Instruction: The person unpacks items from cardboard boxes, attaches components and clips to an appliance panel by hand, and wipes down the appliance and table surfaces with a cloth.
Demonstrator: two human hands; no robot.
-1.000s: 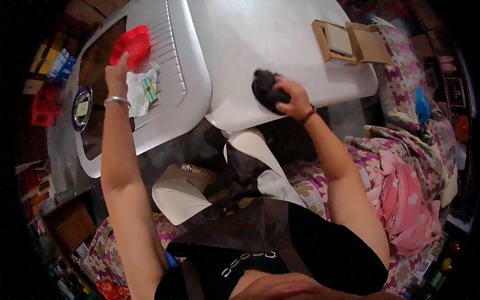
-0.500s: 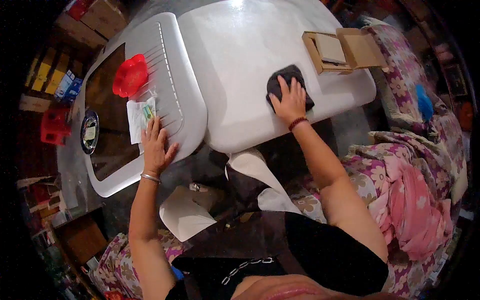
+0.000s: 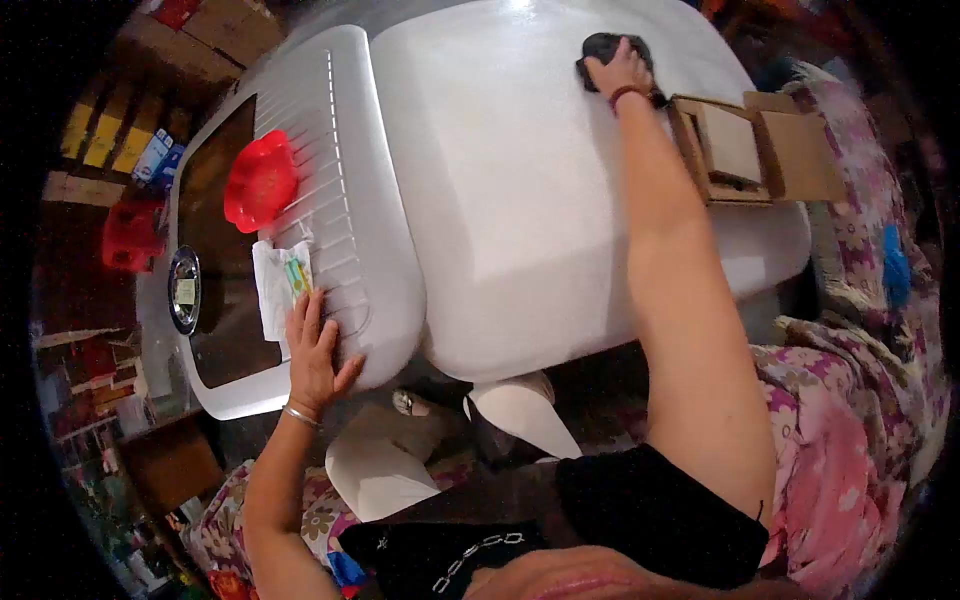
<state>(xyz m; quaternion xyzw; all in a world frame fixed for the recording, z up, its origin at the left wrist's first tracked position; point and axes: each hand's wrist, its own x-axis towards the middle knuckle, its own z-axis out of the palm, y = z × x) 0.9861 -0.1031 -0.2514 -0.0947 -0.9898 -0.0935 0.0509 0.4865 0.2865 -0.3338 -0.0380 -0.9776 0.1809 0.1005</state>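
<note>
My right hand [image 3: 620, 72] is stretched far out over the white table [image 3: 500, 200], pressing a dark cloth [image 3: 600, 50] flat near the far edge, fingers wrapped on it. On the near edge of the left table [image 3: 385, 310] lies my left hand [image 3: 318, 352], fingers spread and holding nothing. Its fingertips are beside a white paper or packet [image 3: 270, 285] with a small green-and-yellow packet [image 3: 296, 274] on it. Beyond these sits a red scalloped dish [image 3: 262, 180].
An open cardboard box [image 3: 692, 150] with a pale item in it stands right of my right forearm. A silver oval dish [image 3: 185, 290] is at the far left. Flowered covers [image 3: 830, 385] lie at the right, and a red plastic container [image 3: 133, 236] stands at the left.
My right hand has moved the dark cloth away from me, from the table's near part to its far part. My left hand came down from the red dish to the table's near edge and opened.
</note>
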